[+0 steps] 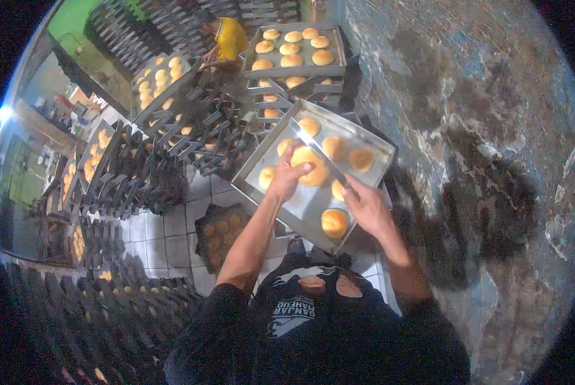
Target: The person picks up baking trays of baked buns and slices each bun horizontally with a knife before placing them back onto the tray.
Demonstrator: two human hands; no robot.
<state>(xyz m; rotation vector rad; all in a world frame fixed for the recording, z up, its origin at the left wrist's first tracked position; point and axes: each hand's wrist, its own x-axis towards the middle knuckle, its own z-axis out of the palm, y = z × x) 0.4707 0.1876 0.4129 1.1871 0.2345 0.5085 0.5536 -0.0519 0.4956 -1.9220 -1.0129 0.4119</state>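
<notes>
My left hand [288, 176] is closed round a golden bun [310, 168], lifted over a metal baking tray [294, 217]. In my right hand [366, 204] is a long-bladed knife [319, 149], its blade slanting up and left along the bun's right side. Whether the edge has cut into the bun I cannot tell. Several more round buns lie in the tray around both hands, among them one bun [334, 223] at the near corner and a browner bun [360, 160] at the right.
Beyond my tray stands a stack topped by another tray of buns [294, 63]. More stacked trays [162, 86] fill the left side. A tray of buns [222, 236] sits low on the tiled floor [165, 224]. A stained wall [467, 160] rises at right. A person in a yellow shirt [229, 40] is at the back.
</notes>
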